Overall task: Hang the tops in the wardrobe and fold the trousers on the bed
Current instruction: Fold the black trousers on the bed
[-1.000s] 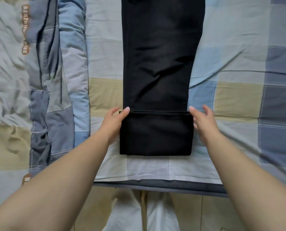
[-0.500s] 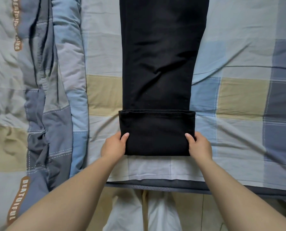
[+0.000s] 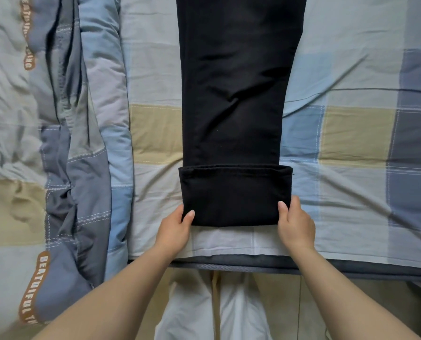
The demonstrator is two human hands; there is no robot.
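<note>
At the near edge of the bed (image 3: 351, 246) our left hand (image 3: 173, 229) and right hand (image 3: 295, 227) each pinch a near corner of the black trousers (image 3: 234, 119), whose hem end is turned up once, so we judge the folding barely begun, the long legs beyond still flat.
</note>
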